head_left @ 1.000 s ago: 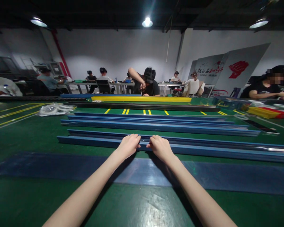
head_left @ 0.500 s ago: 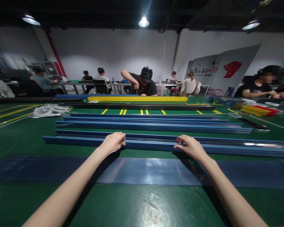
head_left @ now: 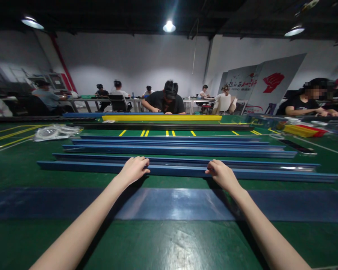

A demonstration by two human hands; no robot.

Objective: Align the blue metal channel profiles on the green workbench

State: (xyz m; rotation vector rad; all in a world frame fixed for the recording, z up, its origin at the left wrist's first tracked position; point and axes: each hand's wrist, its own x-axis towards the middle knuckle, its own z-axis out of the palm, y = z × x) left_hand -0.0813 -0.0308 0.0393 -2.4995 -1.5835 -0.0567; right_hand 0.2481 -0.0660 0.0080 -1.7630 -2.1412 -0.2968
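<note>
A long blue channel-shaped strip (head_left: 180,171) lies crosswise on the green table (head_left: 169,243), nearest of the blue strips. My left hand (head_left: 136,167) is closed on its near edge, left of the middle. To the right, my right hand (head_left: 219,171) grips the same edge with curled fingers. Both fingertips are partly hidden behind the strip's rim and the knuckles. A flat, shiny, bluish see-through sheet (head_left: 174,204) lies between my forearms and the strip, beneath my wrists. Just beyond the held strip, more blue strips (head_left: 180,150) lie parallel to it.
Farther back lie a black strip (head_left: 163,126) and a yellow strip (head_left: 162,117). A clear plastic bag (head_left: 55,132) is at the left. At the right are a phone (head_left: 298,147) and yellow and red trays (head_left: 301,131). A person works across the table.
The held blue strip has shifted left, with its right end now in view. My right hand's fingers have closed in more on it. The person opposite has lowered an arm.
</note>
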